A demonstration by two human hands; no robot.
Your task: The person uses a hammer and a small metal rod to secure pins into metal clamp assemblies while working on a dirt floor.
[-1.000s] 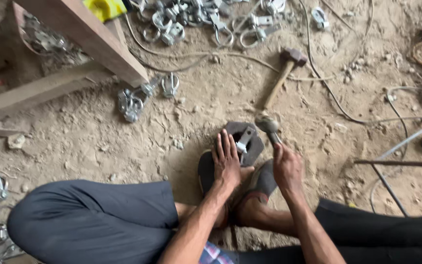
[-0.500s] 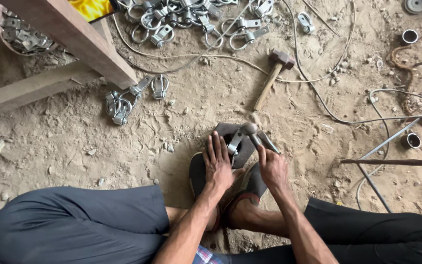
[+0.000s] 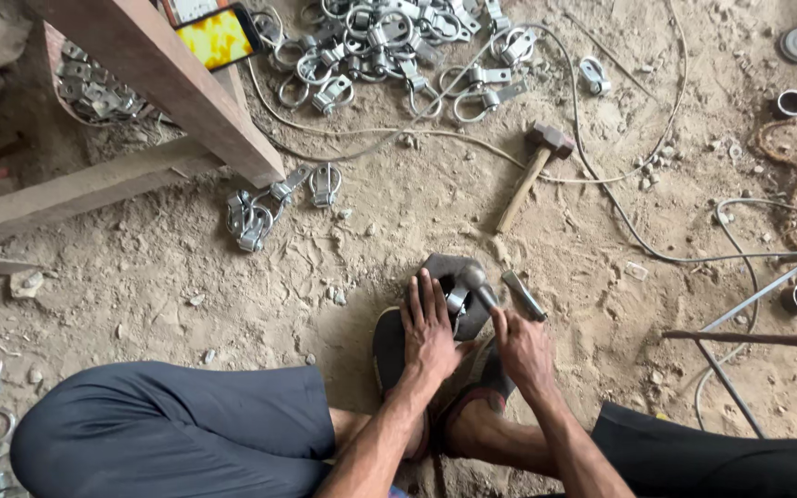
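Left hand (image 3: 429, 325) presses flat on a metal clamp (image 3: 457, 297) seated on the dark iron block (image 3: 445, 270) — right hand (image 3: 523, 346) is closed around a small hammer (image 3: 479, 288) over it. Finished-looking clamps pile (image 3: 389, 41) up beyond (a few more by the wooden beam (image 3: 168, 83)) — this piece is mid-work.

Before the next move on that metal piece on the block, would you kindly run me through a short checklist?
1. Left hand steadies the dark metal block: ok.
2. Right hand grips the short tool over the metal clamp: ok.
3. Clamp seated squarely on the block: cannot tell, the fingers hide it.
4. Hammer near: ok, lying on the dirt beyond the block.
5. Loose metal bar clear of the block: ok, beside it.
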